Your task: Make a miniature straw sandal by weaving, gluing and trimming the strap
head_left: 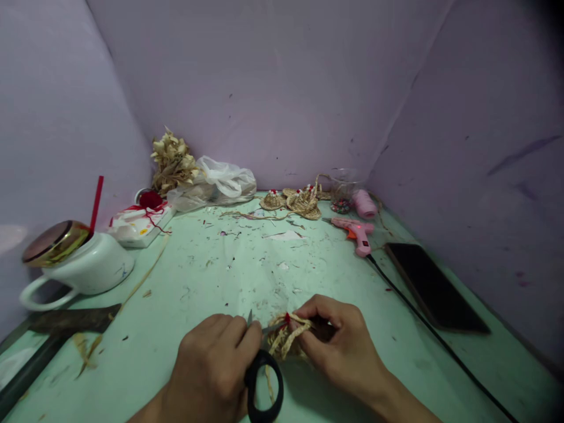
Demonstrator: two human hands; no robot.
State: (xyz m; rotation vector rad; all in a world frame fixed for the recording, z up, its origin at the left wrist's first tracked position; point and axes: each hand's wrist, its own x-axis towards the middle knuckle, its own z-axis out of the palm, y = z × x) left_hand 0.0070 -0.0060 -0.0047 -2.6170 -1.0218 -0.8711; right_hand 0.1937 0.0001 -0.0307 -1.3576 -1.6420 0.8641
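Note:
Near the table's front edge, my left hand [215, 364] is closed around a pair of scissors [265, 388] with black handles. One blade tip sticks up by the fingers, and the other blade reaches toward a small braided straw piece [282, 341]. My right hand [339, 346] pinches that piece from the right, fingers wrapped about its edge. A bit of red yarn [288, 318] shows at its top, between the blade and my right fingers. The underside of the straw piece is hidden by my hands.
On the left stand a white mug [101, 264] and a hammer [66, 329]. At the back are a plastic bag [220, 182], small straw hats [304, 202], a bead cup [342, 191] and pink thread [365, 203]. A pink glue gun [356, 230] and a phone [434, 285] lie right.

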